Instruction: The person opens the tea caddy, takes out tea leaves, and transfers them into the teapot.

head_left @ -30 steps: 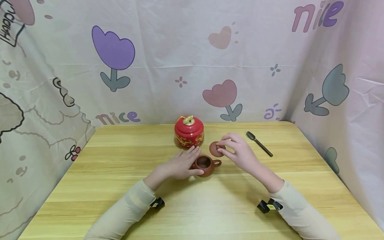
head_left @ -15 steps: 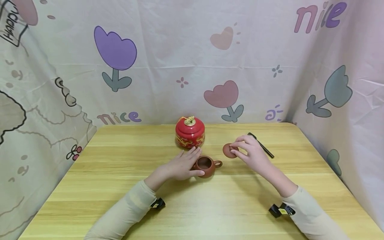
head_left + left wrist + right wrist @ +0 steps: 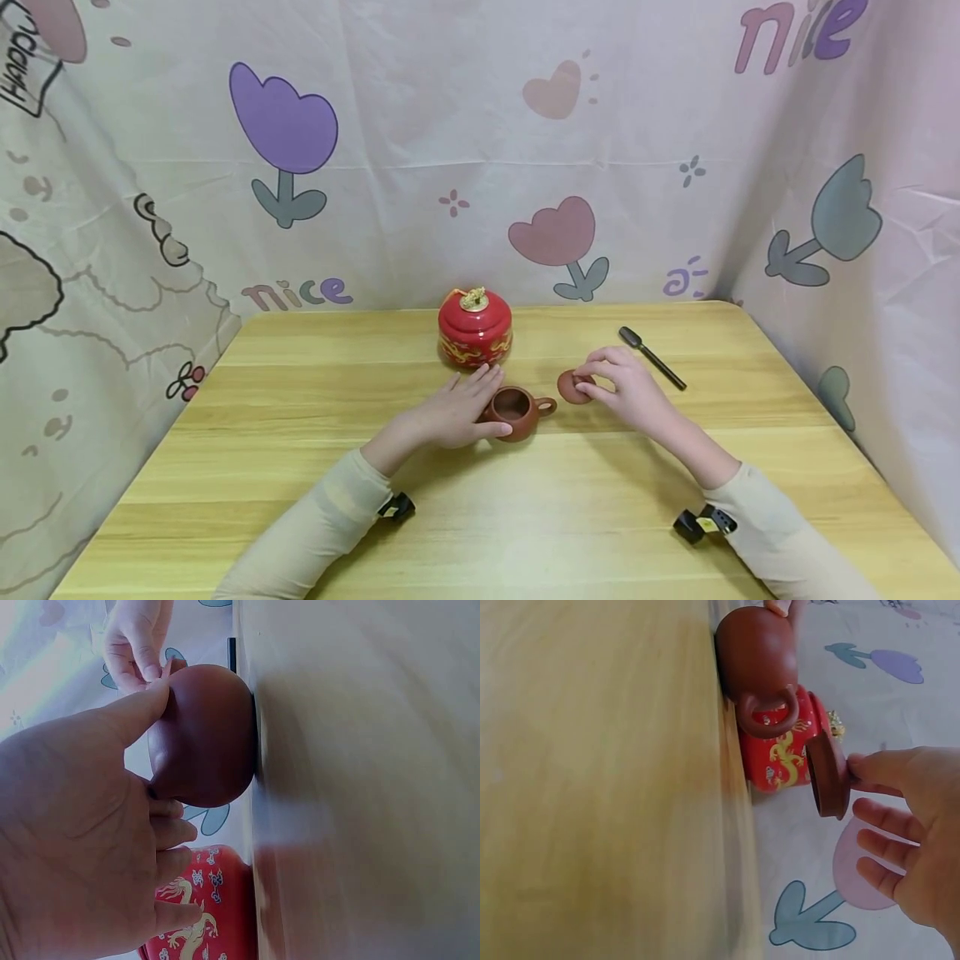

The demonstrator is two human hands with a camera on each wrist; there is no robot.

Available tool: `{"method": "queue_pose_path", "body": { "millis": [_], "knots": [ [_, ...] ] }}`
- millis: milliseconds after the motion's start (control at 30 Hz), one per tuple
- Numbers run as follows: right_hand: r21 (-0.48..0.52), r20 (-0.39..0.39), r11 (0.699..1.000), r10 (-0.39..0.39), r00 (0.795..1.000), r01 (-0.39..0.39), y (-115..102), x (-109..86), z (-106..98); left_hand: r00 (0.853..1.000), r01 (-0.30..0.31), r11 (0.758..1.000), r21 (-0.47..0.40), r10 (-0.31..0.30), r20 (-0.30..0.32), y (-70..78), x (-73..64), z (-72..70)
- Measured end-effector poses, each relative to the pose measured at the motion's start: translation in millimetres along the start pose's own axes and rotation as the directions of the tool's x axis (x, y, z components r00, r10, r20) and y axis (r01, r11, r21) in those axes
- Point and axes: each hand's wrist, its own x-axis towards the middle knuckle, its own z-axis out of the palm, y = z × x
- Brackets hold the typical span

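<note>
A small reddish-brown clay teapot (image 3: 517,427) stands lidless on the table, its handle pointing right. Against its left, spout side rests my left hand (image 3: 457,410), fingers straight and thumb lying along the front by the rim. In the left wrist view the thumb touches the upper body of the pot. To the right of the handle, my right hand (image 3: 626,390) pinches the knob of the teapot lid (image 3: 572,387) between thumb and forefinger. The right wrist view shows the lid (image 3: 829,776) held above the table, its other fingers spread loosely below the pinch.
Just behind the teapot is a red lidded jar (image 3: 475,333) with gold dragons and a gold knob. A dark scoop-like tool (image 3: 652,357) lies at the back right, beyond the right hand. A patterned cloth (image 3: 405,167) hangs behind the wooden table (image 3: 300,375).
My right hand has carried the lid rightward, away from over the pot's handle, then a little lower and nearer. The left hand and teapot have stayed put.
</note>
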Motion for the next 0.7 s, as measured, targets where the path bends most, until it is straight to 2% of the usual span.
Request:
{"method": "queue_pose_path", "body": {
  "millis": [333, 700],
  "knots": [
    [0.006, 0.167, 0.999, 0.04, 0.985, -0.041, 1.0, -0.8, 4.7, 1.0, 0.007, 1.0, 0.004, -0.007, 0.004, 0.8, 0.4, -1.0],
    [0.016, 0.28, 0.993, 0.106, 0.954, -0.115, 3.9, -3.2, 4.1, 1.0, -0.003, 1.0, 0.007, 0.003, -0.003, 0.5, -0.2, -0.8]
  ]
}}
